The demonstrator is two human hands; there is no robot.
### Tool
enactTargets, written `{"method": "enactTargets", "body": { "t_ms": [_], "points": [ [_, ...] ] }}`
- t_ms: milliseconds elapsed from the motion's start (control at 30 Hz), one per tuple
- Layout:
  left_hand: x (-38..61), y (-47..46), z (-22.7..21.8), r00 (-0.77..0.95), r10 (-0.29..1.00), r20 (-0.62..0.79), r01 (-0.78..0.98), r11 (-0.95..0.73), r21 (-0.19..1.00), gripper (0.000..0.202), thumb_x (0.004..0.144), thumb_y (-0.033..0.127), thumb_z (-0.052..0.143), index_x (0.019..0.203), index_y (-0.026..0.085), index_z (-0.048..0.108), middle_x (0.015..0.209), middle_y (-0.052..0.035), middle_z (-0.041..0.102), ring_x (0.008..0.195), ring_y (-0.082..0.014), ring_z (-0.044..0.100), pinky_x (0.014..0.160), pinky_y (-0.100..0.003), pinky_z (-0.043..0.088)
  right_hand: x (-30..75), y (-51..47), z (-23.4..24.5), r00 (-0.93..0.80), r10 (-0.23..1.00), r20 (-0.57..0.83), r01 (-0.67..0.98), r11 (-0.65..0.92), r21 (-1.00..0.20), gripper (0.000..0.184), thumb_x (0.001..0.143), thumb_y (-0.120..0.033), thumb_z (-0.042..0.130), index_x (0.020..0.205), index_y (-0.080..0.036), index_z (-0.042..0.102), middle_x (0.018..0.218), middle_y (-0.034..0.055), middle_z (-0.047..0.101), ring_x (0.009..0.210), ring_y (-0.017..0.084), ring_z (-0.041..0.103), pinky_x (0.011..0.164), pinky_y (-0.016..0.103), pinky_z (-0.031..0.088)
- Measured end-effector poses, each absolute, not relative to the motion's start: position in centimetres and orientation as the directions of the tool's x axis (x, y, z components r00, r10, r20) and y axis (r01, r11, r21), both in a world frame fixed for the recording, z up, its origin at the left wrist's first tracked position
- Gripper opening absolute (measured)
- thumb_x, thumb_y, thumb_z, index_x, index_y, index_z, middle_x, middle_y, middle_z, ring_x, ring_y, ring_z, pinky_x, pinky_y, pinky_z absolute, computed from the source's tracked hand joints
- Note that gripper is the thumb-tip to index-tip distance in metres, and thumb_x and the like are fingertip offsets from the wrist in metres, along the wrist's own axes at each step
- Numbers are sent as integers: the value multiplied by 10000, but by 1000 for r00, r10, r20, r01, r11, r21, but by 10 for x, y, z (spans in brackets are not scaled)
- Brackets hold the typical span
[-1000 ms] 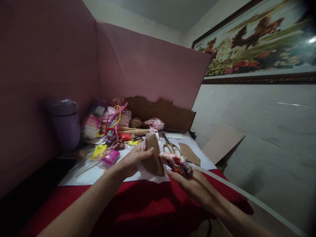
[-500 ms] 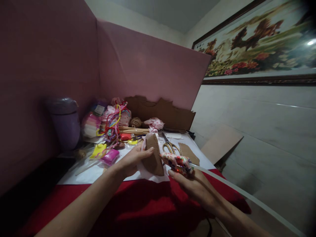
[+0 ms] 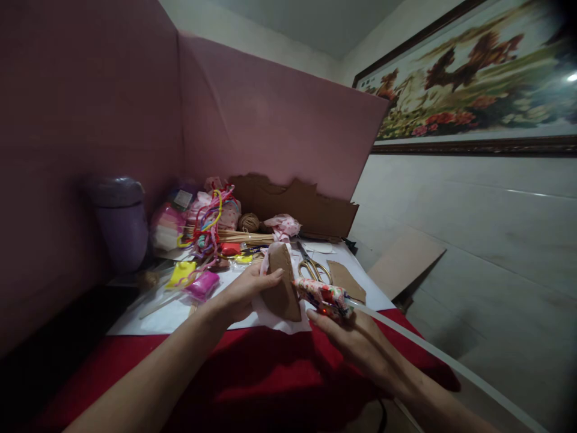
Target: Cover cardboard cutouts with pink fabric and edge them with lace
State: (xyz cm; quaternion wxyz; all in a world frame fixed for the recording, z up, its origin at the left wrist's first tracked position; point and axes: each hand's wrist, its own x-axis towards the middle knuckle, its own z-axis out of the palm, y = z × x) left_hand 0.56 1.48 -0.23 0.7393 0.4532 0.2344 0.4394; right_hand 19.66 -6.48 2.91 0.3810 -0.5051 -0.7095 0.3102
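My left hand grips a brown cardboard piece with white fabric wrapped under it, thumb across its face. My right hand holds a flower-patterned glue gun, its nozzle touching the cardboard's right edge. A small red light glows under the gun. Both hands hover over a white sheet on the red tablecloth.
Gold-handled scissors and a flat cardboard cutout lie behind the gun. Coloured pipe cleaners, wooden sticks, a twine ball, clay packs and a purple container crowd the back left. Pink boards wall the table.
Almost nothing has moved. The glue gun's nozzle has stayed at the cardboard's right edge, and my left hand has shifted its grip slightly.
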Motion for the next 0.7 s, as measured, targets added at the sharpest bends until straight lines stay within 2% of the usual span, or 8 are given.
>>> {"method": "enactTargets", "body": {
  "t_ms": [100,300,467,700],
  "points": [
    [6,15,-3,508,859,60,-435,196,879,349,710,275,706,1002,114,604,891,-117,677,769,-202,647,749,-324,480,198,-64,27,-194,954,228,465,294,-835,387,820,-418,551,1145,-221,622,1117,67,662,1030,242,599,936,352,438],
    [5,16,-4,510,858,62,-417,183,890,338,708,274,706,992,120,607,882,-104,676,768,-192,643,738,-309,478,195,-63,28,-231,933,275,423,351,-835,303,823,-390,555,1050,-218,659,1103,46,662,1079,239,571,976,345,402],
    [5,16,-4,503,861,74,-431,175,885,365,702,270,711,1015,121,597,896,-113,672,767,-197,640,742,-317,478,198,-62,27,-262,936,233,450,333,-829,398,844,-405,522,1187,-214,591,1181,70,621,1089,239,559,994,378,380],
    [5,17,-3,497,862,96,-441,156,884,412,694,292,714,1049,121,591,903,-126,670,774,-216,639,756,-349,477,199,-71,27,-295,945,144,422,264,-867,401,865,-382,506,1224,-214,569,1220,68,599,1169,238,499,1043,390,332]
  ]
}}
